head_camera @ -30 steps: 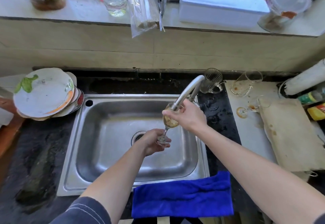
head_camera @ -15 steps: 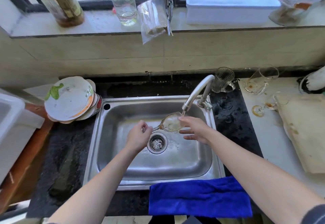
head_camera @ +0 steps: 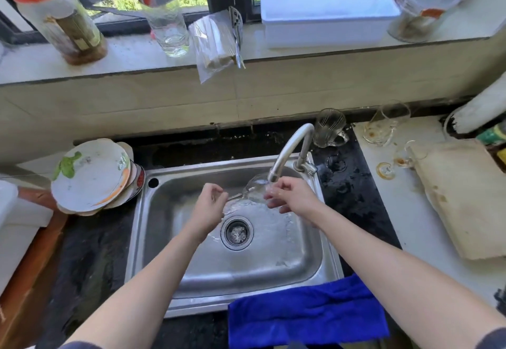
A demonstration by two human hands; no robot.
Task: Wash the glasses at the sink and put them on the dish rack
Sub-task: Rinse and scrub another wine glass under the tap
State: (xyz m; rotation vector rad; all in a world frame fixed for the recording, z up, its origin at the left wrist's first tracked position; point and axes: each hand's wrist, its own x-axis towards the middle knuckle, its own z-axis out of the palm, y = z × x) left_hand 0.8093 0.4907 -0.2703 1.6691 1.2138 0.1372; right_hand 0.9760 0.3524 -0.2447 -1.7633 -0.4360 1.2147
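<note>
A clear stemmed glass [head_camera: 254,188] lies on its side under the faucet [head_camera: 290,151], over the steel sink [head_camera: 178,272]. Water runs onto it. My left hand [head_camera: 209,206] pinches its stem at the foot end. My right hand [head_camera: 291,196] curls its fingers round the bowl's rim side. On the right counter are a ribbed glass mug [head_camera: 328,127], a stained tilted glass [head_camera: 383,124] and a dirty stemmed glass [head_camera: 402,158] lying down. No dish rack is recognisable.
Stacked plates [head_camera: 91,176] sit left of the sink. A blue cloth [head_camera: 306,313] hangs over its front edge. A cutting board [head_camera: 465,195] lies at the right. Bottles, a glass [head_camera: 169,31], a plastic bag and a white box [head_camera: 328,14] line the windowsill.
The glass went from upright and full of yellowish liquid to lying sideways and emptied. Water now washes over it and into the sink. The view has drifted left.
</note>
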